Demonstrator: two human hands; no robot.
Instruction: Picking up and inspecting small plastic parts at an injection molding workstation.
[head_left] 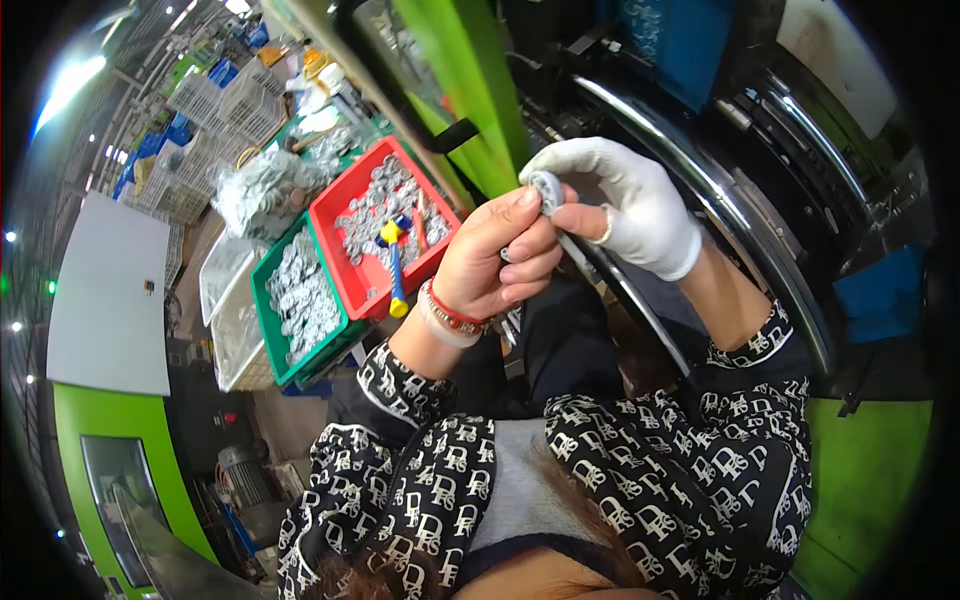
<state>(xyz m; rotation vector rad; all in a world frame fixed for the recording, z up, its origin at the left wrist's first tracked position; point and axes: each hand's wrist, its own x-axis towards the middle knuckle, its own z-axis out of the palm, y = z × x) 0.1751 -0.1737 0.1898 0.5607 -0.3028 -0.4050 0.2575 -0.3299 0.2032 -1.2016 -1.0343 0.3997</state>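
Note:
My bare left hand (497,260), with a red and white bracelet at the wrist, pinches a small round grey metal part (546,190) between thumb and fingers. My right hand (625,200), in a white glove, grips the same part from the other side, its bare forefinger pressed against it. Both hands are held up in front of my chest, over a curved chrome rail (740,220). More small parts seem tucked in my left palm, mostly hidden.
To the left stand a red bin (345,200) of grey metal parts with a blue and yellow tool (396,262) in it, and a green bin (262,300) of similar parts. Bags of parts, white crates and green machines lie around.

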